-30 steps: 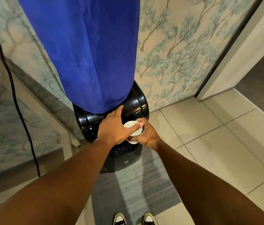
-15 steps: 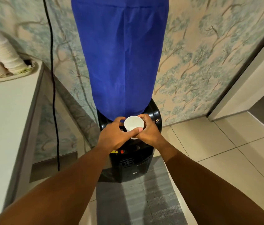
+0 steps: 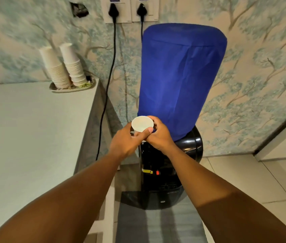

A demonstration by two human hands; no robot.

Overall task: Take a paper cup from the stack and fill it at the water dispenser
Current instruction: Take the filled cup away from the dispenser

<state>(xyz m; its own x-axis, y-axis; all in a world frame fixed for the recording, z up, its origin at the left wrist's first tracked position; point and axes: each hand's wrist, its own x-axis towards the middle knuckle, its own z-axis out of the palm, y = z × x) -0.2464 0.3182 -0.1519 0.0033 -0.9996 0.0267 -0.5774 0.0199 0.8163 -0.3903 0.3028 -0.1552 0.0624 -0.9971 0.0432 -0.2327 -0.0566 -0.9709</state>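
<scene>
A white paper cup [image 3: 142, 124] is held upright in front of the blue-covered bottle [image 3: 179, 81] of the black water dispenser [image 3: 189, 144]. Both hands grip it: my left hand [image 3: 126, 141] from the left with the thumb across its near side, my right hand [image 3: 159, 135] from the right. I look into the cup's mouth; whether it holds water cannot be told. Two stacks of white paper cups [image 3: 63, 64] stand upside down on a small tray [image 3: 72, 87] at the back of the counter, left of the dispenser.
A pale counter [image 3: 29, 137] fills the left side, its edge close to my left arm. Two black cables [image 3: 109, 71] hang from wall sockets [image 3: 130, 9] behind the dispenser. A grey mat [image 3: 156, 225] lies below; tiled floor [image 3: 244, 181] spreads to the right.
The cup has risen in both hands from the dispenser's tap area up in front of the blue cover. My view has tilted up, bringing the counter, the cup stacks and the sockets into sight.
</scene>
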